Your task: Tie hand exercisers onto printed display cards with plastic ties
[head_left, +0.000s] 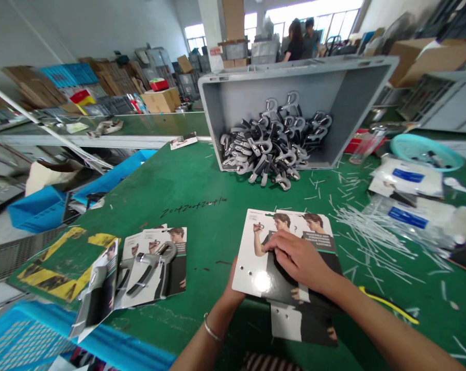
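Printed backing cards (252,257), fanned out with a man's picture and small holes, are held low over the front of the table. My left hand (235,283) grips their left edge, most of its fingers hidden behind them. Across the front of the cards lies my right hand (300,260), fingers bent and close together, its thumb out of sight. Another card (287,322) shows below them. To the left, hand grip strengtheners (153,268) sit on similar cards (181,273); one carded piece (96,293) leans at the table's edge.
A grey bin (213,123) lies on its side, heaped with loose hand grips (267,139). White zip ties (376,242) are scattered at right, near yellow-handled pliers (391,305), plastic bags (411,175) and a turquoise basin (426,149). A blue crate (32,335) stands front left. Two people are far back.
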`<state>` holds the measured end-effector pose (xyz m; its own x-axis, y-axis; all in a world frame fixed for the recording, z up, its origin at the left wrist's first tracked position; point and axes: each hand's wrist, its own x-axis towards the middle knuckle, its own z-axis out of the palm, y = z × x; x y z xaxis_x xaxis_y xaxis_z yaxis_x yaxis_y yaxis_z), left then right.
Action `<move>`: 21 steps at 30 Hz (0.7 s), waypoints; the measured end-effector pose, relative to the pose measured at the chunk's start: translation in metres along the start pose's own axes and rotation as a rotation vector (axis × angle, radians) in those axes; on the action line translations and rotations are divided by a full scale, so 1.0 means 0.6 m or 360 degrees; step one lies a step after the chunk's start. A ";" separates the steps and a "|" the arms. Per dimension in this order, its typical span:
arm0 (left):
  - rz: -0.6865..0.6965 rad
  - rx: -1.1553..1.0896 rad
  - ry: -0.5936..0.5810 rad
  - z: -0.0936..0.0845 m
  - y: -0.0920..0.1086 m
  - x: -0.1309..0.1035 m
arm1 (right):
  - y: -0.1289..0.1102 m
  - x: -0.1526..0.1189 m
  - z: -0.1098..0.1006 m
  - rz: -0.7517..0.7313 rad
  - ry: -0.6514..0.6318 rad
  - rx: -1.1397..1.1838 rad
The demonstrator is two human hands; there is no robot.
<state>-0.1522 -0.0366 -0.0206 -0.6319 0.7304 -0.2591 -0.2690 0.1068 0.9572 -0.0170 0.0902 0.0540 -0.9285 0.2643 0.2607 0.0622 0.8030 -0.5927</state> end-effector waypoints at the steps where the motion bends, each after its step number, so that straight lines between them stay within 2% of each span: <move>1: 0.0074 -0.0021 0.0009 -0.001 0.001 -0.001 | -0.002 0.000 -0.001 0.0013 -0.0009 -0.0017; 4: 0.0188 -0.0230 0.0017 -0.007 0.003 -0.009 | -0.003 0.003 0.000 0.0148 0.0011 -0.0082; 7: -0.0011 -0.0554 0.0013 -0.017 0.002 -0.015 | 0.000 0.005 0.005 0.0210 0.0034 -0.0080; 11: -0.0224 -0.0743 -0.0044 -0.030 0.006 -0.013 | 0.008 0.005 0.011 0.0132 0.0009 -0.0109; 14: -0.0355 -0.0743 -0.0149 -0.033 0.017 -0.013 | 0.013 0.003 0.016 0.0116 0.0081 -0.0040; 17: -0.0421 -0.0604 -0.0172 -0.030 0.033 -0.020 | 0.008 -0.004 0.013 0.0083 0.0220 0.0221; 21: -0.0520 -0.0480 -0.0256 -0.015 0.052 -0.027 | 0.015 -0.041 -0.013 0.0166 0.0454 0.0467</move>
<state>-0.1570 -0.0512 0.0122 -0.3649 0.7888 -0.4946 -0.6493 0.1652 0.7424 0.0090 0.0949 0.0482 -0.7818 0.5063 0.3640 0.0050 0.5888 -0.8083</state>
